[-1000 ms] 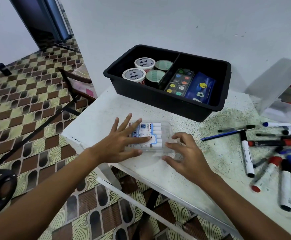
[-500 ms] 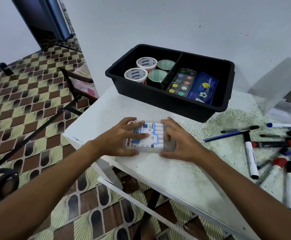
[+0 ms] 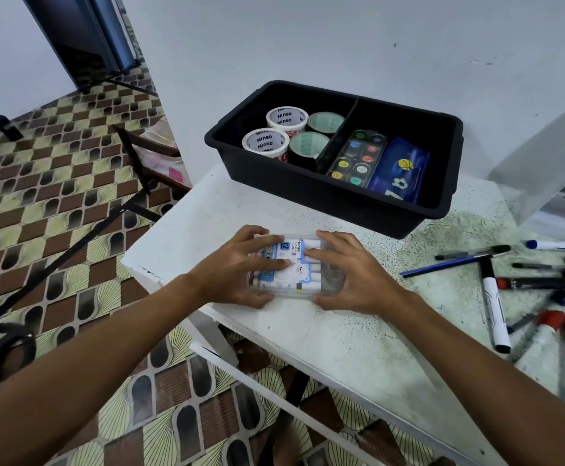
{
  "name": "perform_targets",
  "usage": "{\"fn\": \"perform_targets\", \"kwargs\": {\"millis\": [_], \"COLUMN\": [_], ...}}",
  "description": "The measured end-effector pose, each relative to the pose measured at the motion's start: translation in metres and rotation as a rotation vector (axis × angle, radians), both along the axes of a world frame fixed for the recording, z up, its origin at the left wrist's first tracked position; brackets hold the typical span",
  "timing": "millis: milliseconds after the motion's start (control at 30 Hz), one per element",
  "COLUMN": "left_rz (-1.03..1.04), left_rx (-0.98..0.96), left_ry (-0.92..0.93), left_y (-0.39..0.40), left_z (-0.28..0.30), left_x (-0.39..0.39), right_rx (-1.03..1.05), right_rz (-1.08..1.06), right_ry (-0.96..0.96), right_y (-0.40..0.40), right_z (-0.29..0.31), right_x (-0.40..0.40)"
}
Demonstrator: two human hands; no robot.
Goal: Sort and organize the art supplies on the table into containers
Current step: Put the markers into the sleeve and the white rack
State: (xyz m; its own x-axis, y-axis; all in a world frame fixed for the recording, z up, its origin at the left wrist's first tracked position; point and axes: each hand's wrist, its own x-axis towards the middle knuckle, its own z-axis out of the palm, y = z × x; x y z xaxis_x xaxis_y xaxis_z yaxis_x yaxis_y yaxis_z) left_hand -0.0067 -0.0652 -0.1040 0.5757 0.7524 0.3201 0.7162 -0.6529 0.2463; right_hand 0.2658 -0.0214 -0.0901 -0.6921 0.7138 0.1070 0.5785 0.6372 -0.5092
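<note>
Both hands, left hand [image 3: 237, 270] and right hand [image 3: 351, 274], grip the marker case [image 3: 296, 269] from its short ends, fingers curled over it, long axis left-right, black bin [image 3: 408, 210] just beyond.

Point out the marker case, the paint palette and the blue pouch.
marker case [image 3: 296, 269], head view, on its bear label.
paint palette [image 3: 358, 158], head view, on the middle of its clear lid.
blue pouch [image 3: 400, 171], head view, on the fabric near the basketball print.

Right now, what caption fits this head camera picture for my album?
Both hands, left and right, grip a marker box on the white table near a black bin.
</note>
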Motion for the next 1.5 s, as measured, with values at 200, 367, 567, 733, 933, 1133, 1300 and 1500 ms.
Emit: {"fn": "perform_targets", "kwargs": {"millis": [200, 367, 567, 733, 933, 1133, 1300, 1500], "left_rz": [0.024, 0.033, -0.096, -0.012, 0.155, 0.126, 0.072, 0.013], "left_rx": [-0.007, -0.005, 0.002, -0.104, -0.436, -0.410, -0.371, -0.253], "left_ry": [0.009, -0.040, -0.176, -0.297, 0.121, -0.014, -0.173, -0.321], "left_y": [-0.001, -0.005, -0.023, -0.016, 0.001, 0.001, -0.005, -0.002], "left_z": [0.005, 0.016, 0.017, 0.022, 0.011, -0.002, 0.011, 0.050], "left_x": [0.004, 0.005, 0.033, 0.053, 0.057, 0.058, 0.056, 0.042], "right_rx": [-0.060, 0.039, 0.256, 0.088, -0.298, -0.205, -0.211, -0.077], "right_rz": [0.014, 0.004, -0.232, -0.283, -0.122, -0.154, -0.193, -0.158], "right_ry": [-0.017, 0.016, 0.061, 0.194, -0.184, -0.228, -0.134, 0.003], "right_y": [0.003, 0.006, 0.010, -0.001, -0.027, -0.034, -0.045, -0.049], "right_z": [0.007, 0.009, 0.005, 0.003, 0.021, 0.019, 0.025, 0.058], "right_x": [0.001, 0.017, 0.045, 0.049, 0.053, 0.049, 0.049, 0.039]}}
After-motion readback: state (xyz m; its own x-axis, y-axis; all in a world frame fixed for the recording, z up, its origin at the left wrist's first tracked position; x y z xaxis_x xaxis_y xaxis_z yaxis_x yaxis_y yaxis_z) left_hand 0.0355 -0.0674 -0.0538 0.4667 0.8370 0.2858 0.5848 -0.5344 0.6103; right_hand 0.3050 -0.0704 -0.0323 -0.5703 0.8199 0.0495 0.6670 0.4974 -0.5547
